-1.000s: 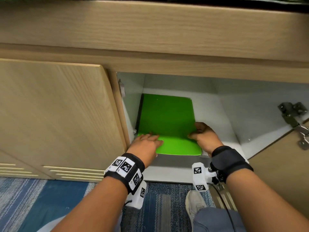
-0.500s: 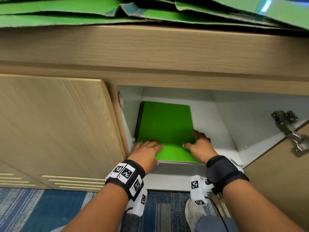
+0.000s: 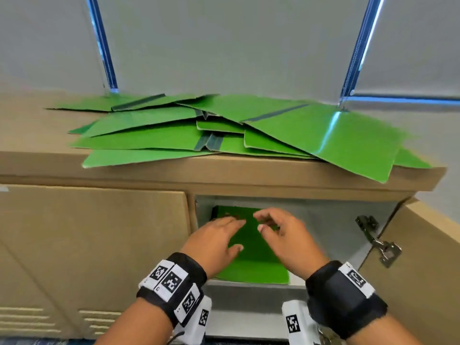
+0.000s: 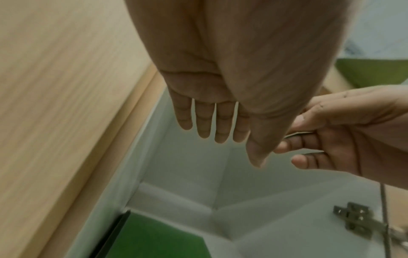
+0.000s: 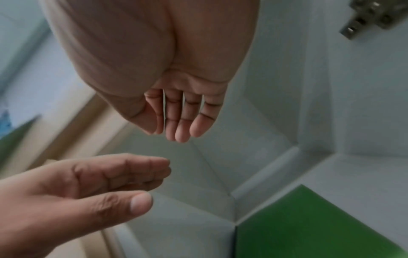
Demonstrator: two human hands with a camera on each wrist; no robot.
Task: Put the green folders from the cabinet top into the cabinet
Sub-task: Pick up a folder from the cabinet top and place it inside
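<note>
One green folder (image 3: 251, 255) lies flat on the cabinet floor (image 3: 296, 277), against its left wall and near the front edge. Many more green folders (image 3: 224, 130) sprawl in a loose overlapping pile across the cabinet top (image 3: 37, 135), some overhanging its front edge. The left hand (image 3: 214, 242) and right hand (image 3: 286, 237) hover empty above the stored folder, fingers relaxed and apart. The cabinet door (image 3: 428, 275) stands open at the right.

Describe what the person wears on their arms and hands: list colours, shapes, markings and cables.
Both hands, left hand and right hand, are bare. Each wrist has a black band with white square black-patterned tags and a white tagged camera block beneath. No sleeves show.
</note>
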